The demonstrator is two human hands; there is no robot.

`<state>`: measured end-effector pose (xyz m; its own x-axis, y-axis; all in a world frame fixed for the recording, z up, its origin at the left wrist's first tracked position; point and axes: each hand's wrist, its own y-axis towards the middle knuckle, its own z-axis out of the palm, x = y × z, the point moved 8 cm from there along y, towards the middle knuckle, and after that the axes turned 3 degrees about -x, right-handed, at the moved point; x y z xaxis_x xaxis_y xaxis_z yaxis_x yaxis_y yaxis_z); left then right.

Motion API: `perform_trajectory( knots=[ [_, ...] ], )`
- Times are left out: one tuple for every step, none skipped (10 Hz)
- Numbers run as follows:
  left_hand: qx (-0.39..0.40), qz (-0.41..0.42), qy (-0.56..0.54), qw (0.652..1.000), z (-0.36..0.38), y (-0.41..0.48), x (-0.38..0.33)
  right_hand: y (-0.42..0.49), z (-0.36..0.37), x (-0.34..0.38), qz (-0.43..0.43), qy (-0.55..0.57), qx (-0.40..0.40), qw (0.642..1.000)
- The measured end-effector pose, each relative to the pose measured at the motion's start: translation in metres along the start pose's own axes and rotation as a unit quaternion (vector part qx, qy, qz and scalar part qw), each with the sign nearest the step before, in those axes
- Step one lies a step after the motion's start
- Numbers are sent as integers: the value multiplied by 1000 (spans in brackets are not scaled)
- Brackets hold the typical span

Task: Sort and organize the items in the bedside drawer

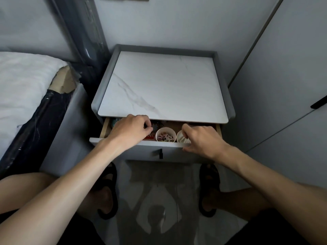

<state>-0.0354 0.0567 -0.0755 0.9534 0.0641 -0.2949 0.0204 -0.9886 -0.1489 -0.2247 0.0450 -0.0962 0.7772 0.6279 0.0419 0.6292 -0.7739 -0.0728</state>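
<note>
1. While the drawer (pixel 106 129) was only pulled out partway under the marble-look top of the bedside table (pixel 162 85), both hands were already in it, so most of the contents were hidden under the tabletop or the hands themselves.
2. Left hand (pixel 131 129) sat over the left part of the drawer, fingers curled in narrow like a pinch. Couldn't tell if it actually had anything; there was colourful small clutter right under the fingertips, too blurry to name.
3. Right hand (pixel 200 138) was over the right side, fingers bent down into or just at the white paper cup (pixel 181 137) there, thumb near the drawer's front edge. Something pale was in that cup, no idea what. Whether the hand was gripping anything, couldn't say.
4. Between the two hands stood another paper cup (pixel 166 134), upright, holding a bunch of small hair ties (pixel 165 138) in mixed pastel colours. So some sorting looked done already, my guess anyway.
5. Handling-wise: the hair ties would be soft, stretchy and super light, easy to pinch a few at a time, but they'd snag on each other. The paper cups are flimsy and would tip or crush easily, so I'd take one by the rim or cup it around the side, gently.
6. A red thing (pixel 150 138) peeked out beside the middle cup, unclear what.
7. Pulling the drawer out further would've helped reach the back.
</note>
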Motion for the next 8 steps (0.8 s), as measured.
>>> perform_trajectory(
  knots=[
    [11,5,-17,1000,-2,14,4,24,-7,-9,8,-23,-13,1000],
    [15,9,-22,1000,-1,22,6,38,-9,-17,22,-32,-18,999],
    [19,22,-21,999,-2,33,9,56,-4,-32,42,-43,-11,998],
    [28,36,-14,999,-2,39,9,65,1,-40,50,-52,-8,997],
    [53,46,12,997,-3,44,6,73,1,-41,50,-72,3,996],
    [73,46,29,996,-4,45,6,73,1,-38,57,-89,30,994],
    [102,57,37,992,-19,43,-1,69,-9,-31,73,-71,109,989],
    [120,71,38,989,-35,38,-12,61,-20,-33,104,-9,183,978]
  ],
)
